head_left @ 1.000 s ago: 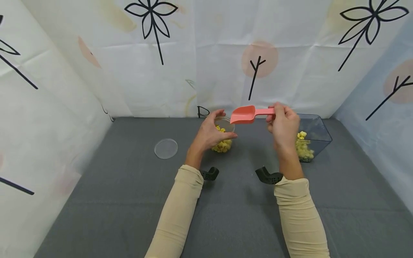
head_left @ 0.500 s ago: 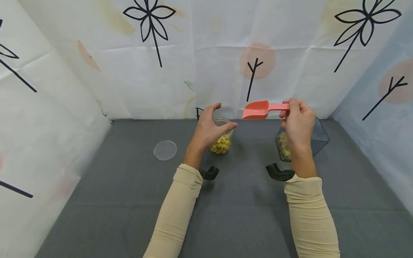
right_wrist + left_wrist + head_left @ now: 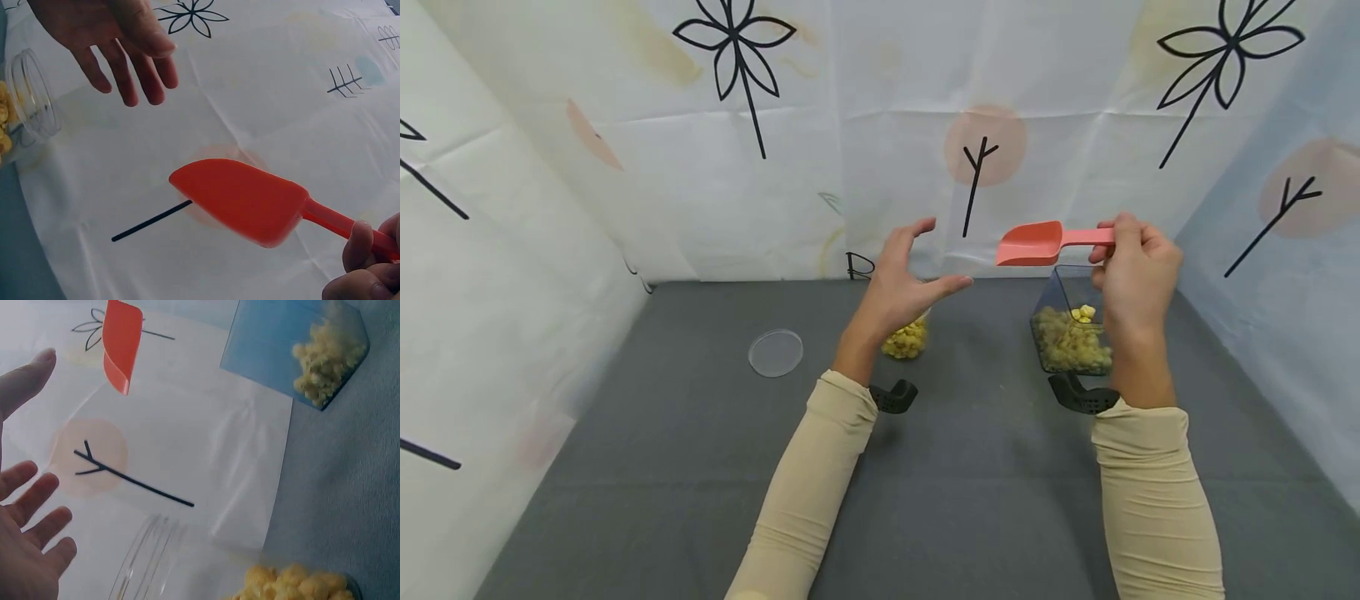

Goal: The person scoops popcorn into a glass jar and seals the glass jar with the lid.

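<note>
My right hand point(image 3: 1138, 279) grips the handle of a red scoop point(image 3: 1032, 244), raised in front of the back wall. No popcorn shows on the part of the scoop in view. Spread open, my left hand point(image 3: 901, 287) is lifted above a clear jar point(image 3: 34, 94), thumb and fingers apart and holding nothing. Yellow popcorn point(image 3: 906, 338) fills the jar's lower part; in the head view the hand covers its mouth. Beside my right hand stands a clear bluish bin point(image 3: 1054, 296) with more popcorn point(image 3: 1071, 343) inside, partly hidden behind that hand and wrist.
A round clear lid point(image 3: 776, 353) lies flat on the grey tabletop point(image 3: 700, 467), left of the jar. Patterned white cloth point(image 3: 895, 125) hangs along the back and sides. Each wrist carries a black camera mount point(image 3: 893, 397).
The right hand has carried the scoop away from the jar, to the right and up. The left hand has let go of the jar and lifted off it, fingers spreading.
</note>
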A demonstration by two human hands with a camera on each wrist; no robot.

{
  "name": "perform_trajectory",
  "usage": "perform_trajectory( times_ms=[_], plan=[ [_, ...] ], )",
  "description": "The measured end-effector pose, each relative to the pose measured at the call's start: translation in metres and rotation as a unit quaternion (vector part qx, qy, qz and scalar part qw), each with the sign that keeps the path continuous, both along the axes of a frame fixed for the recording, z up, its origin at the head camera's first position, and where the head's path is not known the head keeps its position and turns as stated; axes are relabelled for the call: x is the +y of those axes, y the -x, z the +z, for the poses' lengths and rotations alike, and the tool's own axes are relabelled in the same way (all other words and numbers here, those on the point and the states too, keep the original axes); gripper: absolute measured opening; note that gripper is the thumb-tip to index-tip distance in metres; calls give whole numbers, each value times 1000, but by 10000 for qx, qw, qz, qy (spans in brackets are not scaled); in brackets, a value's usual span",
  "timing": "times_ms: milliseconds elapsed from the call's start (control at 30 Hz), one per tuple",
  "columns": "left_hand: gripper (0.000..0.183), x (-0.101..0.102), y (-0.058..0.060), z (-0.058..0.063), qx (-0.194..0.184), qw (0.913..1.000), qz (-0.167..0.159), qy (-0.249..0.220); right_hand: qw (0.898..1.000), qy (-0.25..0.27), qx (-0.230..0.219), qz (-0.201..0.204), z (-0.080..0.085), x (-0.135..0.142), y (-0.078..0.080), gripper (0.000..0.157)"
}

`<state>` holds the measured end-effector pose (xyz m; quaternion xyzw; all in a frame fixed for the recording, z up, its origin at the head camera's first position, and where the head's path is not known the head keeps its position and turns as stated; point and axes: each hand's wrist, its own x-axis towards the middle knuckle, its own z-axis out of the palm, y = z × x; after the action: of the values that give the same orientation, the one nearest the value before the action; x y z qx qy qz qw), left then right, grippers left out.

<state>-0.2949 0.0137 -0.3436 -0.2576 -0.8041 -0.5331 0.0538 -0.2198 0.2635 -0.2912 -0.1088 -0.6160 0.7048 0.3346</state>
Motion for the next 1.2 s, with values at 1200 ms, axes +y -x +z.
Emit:
perform_trajectory(
  times_ms=[1200],
  plan=[
    [97, 139, -9, -24, -397, 9919, -1159, 330, 9601, -1692, -1331, -1786, -11, 82, -21, 30]
  ],
)
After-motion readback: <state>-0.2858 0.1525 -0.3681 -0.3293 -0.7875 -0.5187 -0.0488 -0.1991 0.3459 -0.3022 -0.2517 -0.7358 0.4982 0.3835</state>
